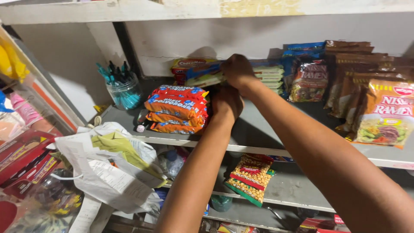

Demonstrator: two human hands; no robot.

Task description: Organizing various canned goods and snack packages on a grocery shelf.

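Note:
Both my arms reach onto a grey shelf (258, 129). My right hand (238, 71) grips a flat green and blue snack packet (202, 75) at the top of a pile of like packets (271, 74). My left hand (227, 105) sits just below it, fingers curled against the right side of a stack of orange biscuit packs (176, 108); whether it holds anything is hidden.
Noodle packets (381, 112) fill the shelf's right end. A clear jar of blue pens (125, 91) stands at the left. Crumpled papers (108, 164) lie in front at lower left. A bag of yellow kernels (250, 177) rests on the lower shelf.

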